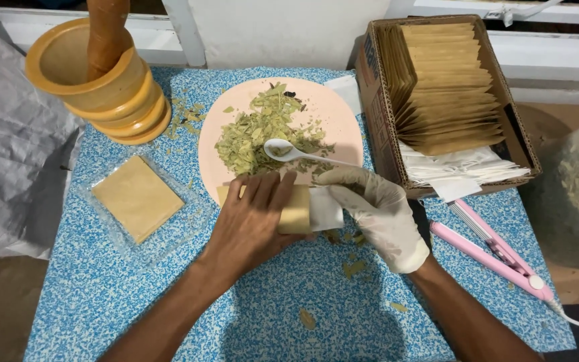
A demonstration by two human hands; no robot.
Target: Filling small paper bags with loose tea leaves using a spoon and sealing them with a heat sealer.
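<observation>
A small tan paper pouch (295,209) lies flat at the near edge of the pink plate (343,127), with a white paper piece (325,209) sticking out of its right end. The bare left hand (252,221) rests over the pouch — fingers spread and pressing down on its top, the thumb curled under its near edge, so the hand grips it loosely rather than in a fist. The right hand (376,208), in a white glove, is closed around the handle of a white plastic spoon (296,154); its fingertips also touch the white paper piece. The spoon's bowl sits on the pile of dried green leaves (263,131) heaped on the plate, and holds a little of the leaf.

A few leaf crumbs lie scattered on the blue speckled tablecloth (269,302) just in front of the hands. To the left, a flat tan square (137,198) sits inside a clear plastic tray (169,241). Behind it stands a wooden mortar (95,80) with a pestle (107,33) upright in it. To the right, a cardboard box (376,94) holds a row of tan pouches (443,87) standing on edge and a stack of white paper pieces (464,167). Near the right hand lies a pink handheld clamp tool (497,258) — its two arms slightly apart.
</observation>
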